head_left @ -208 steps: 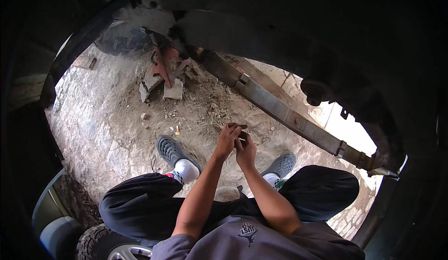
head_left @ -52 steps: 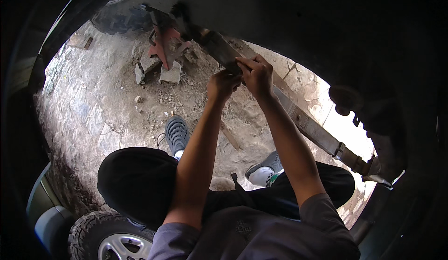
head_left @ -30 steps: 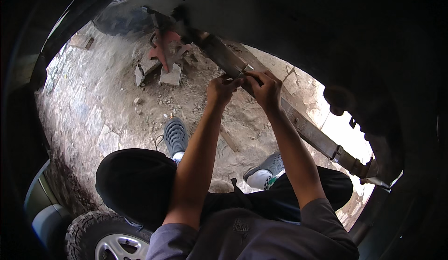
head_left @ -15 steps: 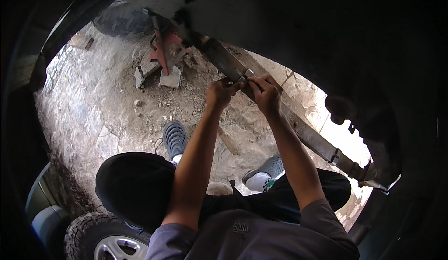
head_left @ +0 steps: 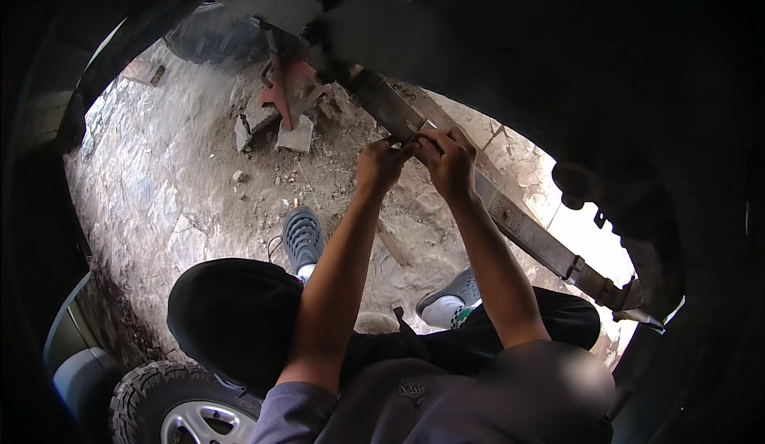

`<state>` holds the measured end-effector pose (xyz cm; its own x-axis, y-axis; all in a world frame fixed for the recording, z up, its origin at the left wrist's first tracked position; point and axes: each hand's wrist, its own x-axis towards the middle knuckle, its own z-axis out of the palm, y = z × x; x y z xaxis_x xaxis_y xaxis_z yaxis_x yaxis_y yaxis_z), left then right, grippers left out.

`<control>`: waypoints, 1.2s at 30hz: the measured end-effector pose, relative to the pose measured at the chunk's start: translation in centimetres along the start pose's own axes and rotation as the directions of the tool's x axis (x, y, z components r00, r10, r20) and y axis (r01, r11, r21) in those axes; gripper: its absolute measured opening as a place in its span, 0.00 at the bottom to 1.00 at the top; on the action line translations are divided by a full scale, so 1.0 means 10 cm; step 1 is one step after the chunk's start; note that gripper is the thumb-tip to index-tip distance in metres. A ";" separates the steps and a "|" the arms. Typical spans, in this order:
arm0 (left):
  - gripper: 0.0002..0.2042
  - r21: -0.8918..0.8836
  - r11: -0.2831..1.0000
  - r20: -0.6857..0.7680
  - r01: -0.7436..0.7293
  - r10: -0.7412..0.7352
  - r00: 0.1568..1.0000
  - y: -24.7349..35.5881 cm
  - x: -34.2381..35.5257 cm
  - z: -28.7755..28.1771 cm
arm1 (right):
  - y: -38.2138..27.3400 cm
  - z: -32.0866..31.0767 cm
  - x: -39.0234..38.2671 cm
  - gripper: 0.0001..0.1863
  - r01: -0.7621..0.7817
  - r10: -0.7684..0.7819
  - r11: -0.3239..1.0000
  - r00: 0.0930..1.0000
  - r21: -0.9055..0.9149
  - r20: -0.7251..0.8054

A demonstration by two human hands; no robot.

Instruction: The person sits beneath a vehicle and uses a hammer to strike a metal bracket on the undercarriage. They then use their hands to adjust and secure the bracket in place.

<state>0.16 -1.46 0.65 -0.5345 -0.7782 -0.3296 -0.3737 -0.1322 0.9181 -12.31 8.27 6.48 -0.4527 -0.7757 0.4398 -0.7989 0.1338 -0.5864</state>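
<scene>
A long, flat bar of stacked metal, like a leaf spring [head_left: 518, 225], slants across the view beneath a dark vehicle body. Both my hands are up against the near side of its upper part, fingertips almost meeting. My left hand [head_left: 381, 165] is closed, thumb and fingers pinched together at the lower edge of the bar. Beside it my right hand [head_left: 450, 164] is closed too, its fingers bent over the same spot. A small metal clip or bolt end [head_left: 430, 125] shows just above the right fingers. Whatever lies between the fingertips is hidden.
A red jack stand [head_left: 275, 97] stands among broken concrete blocks [head_left: 296, 135] at the far left. Behind it is a dark tyre [head_left: 215, 36]. A wheel with a silver rim [head_left: 191, 412] lies at the lower left. My shoes rest on rough, dusty ground [head_left: 207, 181].
Both hands have drawn slightly closer together at the bar, the right one shifting a little left with its fingers curled over more. The whole view has shifted slightly.
</scene>
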 end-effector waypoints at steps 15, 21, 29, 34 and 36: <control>0.32 -0.042 0.998 -0.024 0.047 -0.048 0.999 0.00 0.00 0.01 | 0.18 0.04 -0.40 0.15 -0.488 0.514 0.834 0.857 0.259 -0.042; 0.29 -0.097 0.992 -0.011 0.082 -0.083 0.996 0.10 -0.08 0.04 | 0.08 -0.01 -0.42 0.12 -0.484 0.505 0.846 0.862 0.224 -0.048; 0.28 -0.240 0.971 -0.068 -0.011 -0.006 0.998 -0.20 0.04 0.20 | -0.04 0.01 -0.13 0.04 -0.183 0.179 0.980 0.982 -0.076 -0.062; 0.29 -0.223 0.974 -0.021 0.045 -0.051 0.998 -0.19 0.04 0.13 | -0.02 0.01 -0.14 0.05 -0.184 0.184 0.983 0.980 0.006 -0.075; 0.29 -0.178 0.983 -0.036 0.055 -0.062 0.997 -0.18 0.03 0.11 | -0.02 0.00 -0.16 0.07 -0.159 0.158 0.987 0.982 -0.006 -0.107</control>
<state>-0.19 -0.81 -1.31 -0.4824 -0.7903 -0.3777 -0.2618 -0.2814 0.9232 -11.39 9.50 5.88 -0.6128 -0.6745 0.4117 -0.7190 0.2597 -0.6446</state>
